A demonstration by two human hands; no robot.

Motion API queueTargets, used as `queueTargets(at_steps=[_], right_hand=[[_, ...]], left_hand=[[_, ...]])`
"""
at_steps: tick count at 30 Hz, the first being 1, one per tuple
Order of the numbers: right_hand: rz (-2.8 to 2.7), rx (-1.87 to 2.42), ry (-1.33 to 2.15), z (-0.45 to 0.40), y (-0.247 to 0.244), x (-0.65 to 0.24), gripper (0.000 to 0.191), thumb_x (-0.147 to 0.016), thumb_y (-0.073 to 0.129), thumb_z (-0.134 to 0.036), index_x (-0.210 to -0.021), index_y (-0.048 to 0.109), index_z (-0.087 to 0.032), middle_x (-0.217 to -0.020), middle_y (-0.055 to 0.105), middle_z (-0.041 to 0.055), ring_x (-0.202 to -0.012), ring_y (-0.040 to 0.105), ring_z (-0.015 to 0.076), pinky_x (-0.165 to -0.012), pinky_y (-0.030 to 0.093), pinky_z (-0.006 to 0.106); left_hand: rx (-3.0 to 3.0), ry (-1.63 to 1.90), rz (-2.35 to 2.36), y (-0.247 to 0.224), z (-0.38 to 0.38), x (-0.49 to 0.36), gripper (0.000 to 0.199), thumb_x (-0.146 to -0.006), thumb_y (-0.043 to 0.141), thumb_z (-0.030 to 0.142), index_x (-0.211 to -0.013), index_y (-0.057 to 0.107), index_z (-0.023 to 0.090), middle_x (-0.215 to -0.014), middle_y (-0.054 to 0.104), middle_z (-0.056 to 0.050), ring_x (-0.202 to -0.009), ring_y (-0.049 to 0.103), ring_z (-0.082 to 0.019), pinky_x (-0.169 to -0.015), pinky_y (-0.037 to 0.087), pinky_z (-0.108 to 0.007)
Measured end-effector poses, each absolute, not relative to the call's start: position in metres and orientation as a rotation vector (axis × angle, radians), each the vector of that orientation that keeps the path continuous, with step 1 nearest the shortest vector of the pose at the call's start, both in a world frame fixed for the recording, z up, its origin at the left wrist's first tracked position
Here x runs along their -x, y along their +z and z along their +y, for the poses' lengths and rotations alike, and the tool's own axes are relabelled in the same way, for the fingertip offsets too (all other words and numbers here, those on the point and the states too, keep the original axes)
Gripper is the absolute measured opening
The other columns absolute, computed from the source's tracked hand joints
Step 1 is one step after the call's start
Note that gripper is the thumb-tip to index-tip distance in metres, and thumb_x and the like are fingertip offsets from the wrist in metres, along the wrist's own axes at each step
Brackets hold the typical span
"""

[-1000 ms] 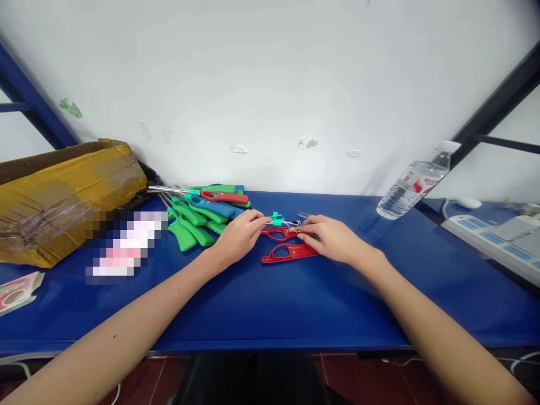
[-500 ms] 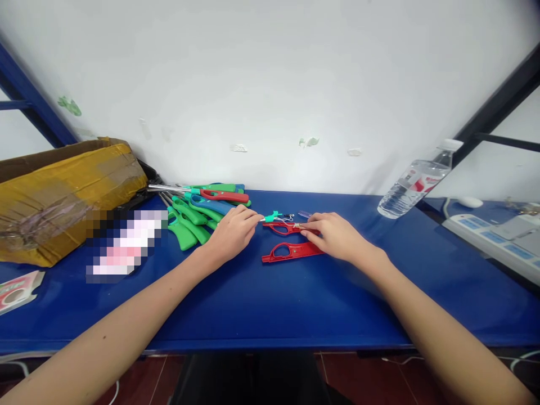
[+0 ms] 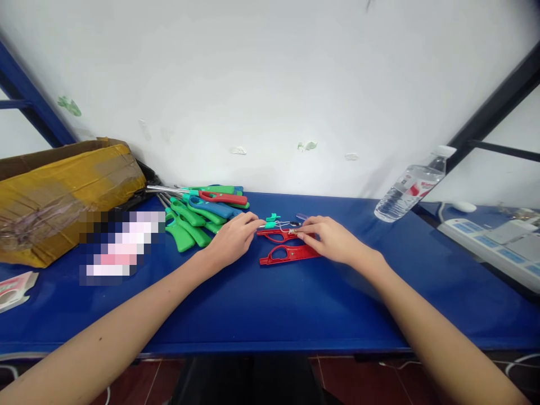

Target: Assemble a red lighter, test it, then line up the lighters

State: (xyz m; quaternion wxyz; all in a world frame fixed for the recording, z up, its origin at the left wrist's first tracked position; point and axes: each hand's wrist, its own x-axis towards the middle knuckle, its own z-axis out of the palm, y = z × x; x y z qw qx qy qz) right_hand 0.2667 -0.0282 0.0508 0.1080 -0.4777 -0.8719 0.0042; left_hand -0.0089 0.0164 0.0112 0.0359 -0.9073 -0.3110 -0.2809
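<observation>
My left hand (image 3: 235, 238) pinches the thin metal tube of a green-ended lighter part (image 3: 270, 223), just above the upper red shell half (image 3: 276, 234). My right hand (image 3: 333, 238) is closed at the right end of that upper shell, with a small brass-coloured piece at its fingertips. White wires and a small black piece (image 3: 296, 224) show between the hands. The lower red shell half (image 3: 289, 255) lies on the blue table (image 3: 270, 309), its right end near my right fingers. A translucent purple piece (image 3: 302, 216) lies behind my right hand.
Several green, blue and red lighters (image 3: 198, 211) are piled at the back left, beside a taped cardboard box (image 3: 71, 197). A blurred patch covers something before the box. A water bottle (image 3: 407, 191) stands at the back right, near a white power strip (image 3: 485, 242).
The green-ended part has come down closer to the upper red shell, and the black piece has shifted right. Both hands remain closed at almost the same places. The view has shifted slightly.
</observation>
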Motion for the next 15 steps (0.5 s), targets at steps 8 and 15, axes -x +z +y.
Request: queueTargets(at_steps=[8, 15], right_hand=[[-2.567, 1.402, 0.045, -0.0275, 0.0512, -0.2682, 0.034, -0.098, 0.045, -0.027, -0.105, 0.077, -0.02, -0.11, 0.074, 0.0102, -0.1, 0.067, 0.0267, -0.089, 0.051, 0.041], [-2.527, 1.426, 0.041, -0.0268, 0.048, -0.2703, 0.033, -0.098, 0.046, -0.03, -0.106, 0.076, -0.018, -0.117, 0.07, 0.012, -0.112, 0.062, 0.0287, -0.094, 0.051, 0.044]], left_hand=[[2.853, -0.839, -0.964, 0.0111, 0.0147, 0.0085, 0.035, -0.094, 0.039, 0.011, -0.12, 0.063, 0.017, -0.109, 0.063, -0.01, -0.096, 0.062, -0.02, -0.082, 0.055, -0.033], [2.787, -0.809, -0.977, 0.0113, 0.014, 0.0075, 0.034, -0.095, 0.039, 0.012, -0.119, 0.063, 0.016, -0.111, 0.063, -0.011, -0.096, 0.062, -0.021, -0.082, 0.054, -0.034]])
